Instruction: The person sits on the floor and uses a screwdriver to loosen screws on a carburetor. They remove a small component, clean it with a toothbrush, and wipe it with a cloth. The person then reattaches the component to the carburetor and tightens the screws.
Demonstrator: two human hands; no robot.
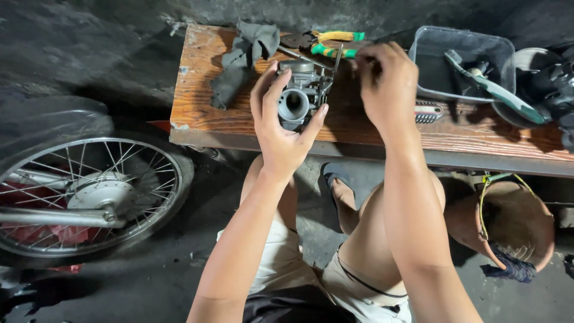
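A metal carburetor [301, 94] sits upright in the left hand [281, 128], just above the front part of the wooden counter [197, 113], its round throat facing the camera. The left hand is clamped on it, thumb on one side and fingers wrapped around the other. The right hand [387, 84] has its fingertips pinched together on a thin metal rod [338, 60] that rises from the carburetor's top right. Behind the carburetor lie pliers [326, 43] with green and yellow grips, and to their left a dark grey rag [242, 57]. To the right stands a clear plastic tub [463, 63] with a green-handled tool [496, 90] leaning across it. On the floor to the left lies a spoked motorcycle wheel [89, 194]; at lower right sits a brown bucket [514, 221].
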